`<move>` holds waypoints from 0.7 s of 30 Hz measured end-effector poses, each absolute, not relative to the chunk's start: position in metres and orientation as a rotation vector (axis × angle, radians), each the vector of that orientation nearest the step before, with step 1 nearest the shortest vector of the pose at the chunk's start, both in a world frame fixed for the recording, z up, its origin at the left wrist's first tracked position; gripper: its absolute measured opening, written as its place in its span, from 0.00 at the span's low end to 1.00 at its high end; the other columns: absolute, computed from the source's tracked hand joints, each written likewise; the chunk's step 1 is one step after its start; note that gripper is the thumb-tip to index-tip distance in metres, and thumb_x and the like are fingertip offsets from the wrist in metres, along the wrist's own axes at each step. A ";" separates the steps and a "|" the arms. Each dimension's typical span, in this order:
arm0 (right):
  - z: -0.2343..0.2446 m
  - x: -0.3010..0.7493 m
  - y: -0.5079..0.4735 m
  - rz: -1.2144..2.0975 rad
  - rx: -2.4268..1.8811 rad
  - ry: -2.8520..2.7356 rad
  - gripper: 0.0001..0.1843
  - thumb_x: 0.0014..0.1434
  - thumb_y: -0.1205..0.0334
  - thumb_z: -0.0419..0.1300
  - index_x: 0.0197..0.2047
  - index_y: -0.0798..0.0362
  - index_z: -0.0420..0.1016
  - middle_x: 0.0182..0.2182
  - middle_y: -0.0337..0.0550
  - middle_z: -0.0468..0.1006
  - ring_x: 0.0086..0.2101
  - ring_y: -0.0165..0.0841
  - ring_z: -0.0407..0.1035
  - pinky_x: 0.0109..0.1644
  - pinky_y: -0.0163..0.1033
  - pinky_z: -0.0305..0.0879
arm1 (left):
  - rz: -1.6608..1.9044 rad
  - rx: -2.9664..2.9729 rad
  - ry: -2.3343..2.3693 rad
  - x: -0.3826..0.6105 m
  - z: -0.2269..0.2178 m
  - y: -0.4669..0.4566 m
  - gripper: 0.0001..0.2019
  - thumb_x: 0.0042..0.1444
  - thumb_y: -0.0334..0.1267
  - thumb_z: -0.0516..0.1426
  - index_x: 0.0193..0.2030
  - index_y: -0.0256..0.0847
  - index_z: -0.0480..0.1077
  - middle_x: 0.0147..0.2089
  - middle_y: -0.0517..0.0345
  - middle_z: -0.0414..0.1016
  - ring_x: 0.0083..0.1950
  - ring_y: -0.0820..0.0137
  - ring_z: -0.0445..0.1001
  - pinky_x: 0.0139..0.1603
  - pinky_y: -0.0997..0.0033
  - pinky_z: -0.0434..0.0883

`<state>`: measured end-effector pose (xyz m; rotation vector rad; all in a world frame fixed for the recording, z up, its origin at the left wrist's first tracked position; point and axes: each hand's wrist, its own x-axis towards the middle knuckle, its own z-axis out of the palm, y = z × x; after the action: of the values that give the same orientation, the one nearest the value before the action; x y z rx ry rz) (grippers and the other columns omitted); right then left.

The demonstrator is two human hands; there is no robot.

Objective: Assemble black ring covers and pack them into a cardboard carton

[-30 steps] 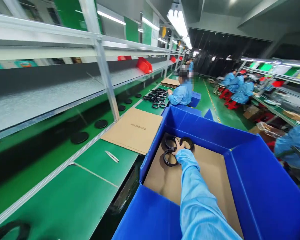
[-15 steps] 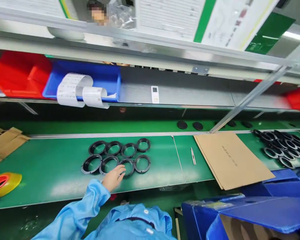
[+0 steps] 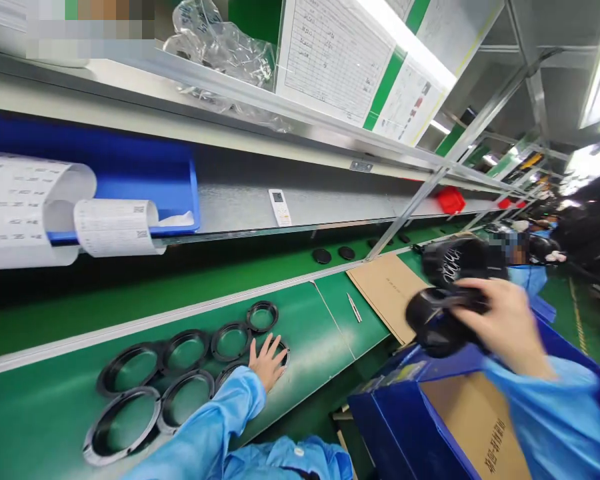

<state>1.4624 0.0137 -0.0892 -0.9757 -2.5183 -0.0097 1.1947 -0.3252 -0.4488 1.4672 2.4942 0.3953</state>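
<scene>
Rings number eight on the bench, one under the left hand.

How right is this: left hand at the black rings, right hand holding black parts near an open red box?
Not quite: the box is blue, as the head view shows. The left hand is at the black rings, the right hand holding black parts.

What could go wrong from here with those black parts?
The right hand holds black parts in the air by the blue box; if the grip is uneven, one might slip or hit the box wall. 
The left hand is over the end of closely set black rings, so a nudge could knock neighbours together. 
The slim pale tool lies beside the cardboard, where a sleeve might catch it.
</scene>
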 end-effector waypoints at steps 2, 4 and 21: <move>-0.105 1.408 -0.018 0.035 -0.959 -2.593 0.22 0.50 0.61 0.66 0.50 0.39 0.77 0.55 0.49 0.66 0.58 0.45 0.65 0.61 0.49 0.64 | 0.338 1.456 2.510 1.189 -0.457 -0.330 0.20 0.64 0.41 0.53 0.61 0.49 0.72 0.73 0.45 0.57 0.74 0.44 0.51 0.69 0.25 0.35; -0.140 1.345 -0.041 0.148 -0.996 -2.767 0.23 0.51 0.61 0.65 0.52 0.41 0.75 0.57 0.46 0.62 0.51 0.42 0.70 0.54 0.45 0.69 | 0.306 1.434 2.543 1.183 -0.462 -0.341 0.20 0.64 0.38 0.52 0.61 0.49 0.73 0.73 0.48 0.57 0.74 0.43 0.50 0.69 0.25 0.33; -0.402 1.199 -0.079 0.856 -1.806 -2.980 0.28 0.53 0.67 0.68 0.56 0.48 0.70 0.62 0.53 0.58 0.43 0.37 0.74 0.49 0.43 0.68 | 0.854 1.145 2.878 1.187 -0.452 -0.537 0.18 0.63 0.43 0.49 0.53 0.48 0.76 0.59 0.50 0.76 0.63 0.54 0.71 0.60 0.52 0.74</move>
<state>1.1987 -0.0794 -0.4025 -1.8065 -2.9802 0.8564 1.1872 -0.5365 -0.4518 1.1446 2.8781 0.8538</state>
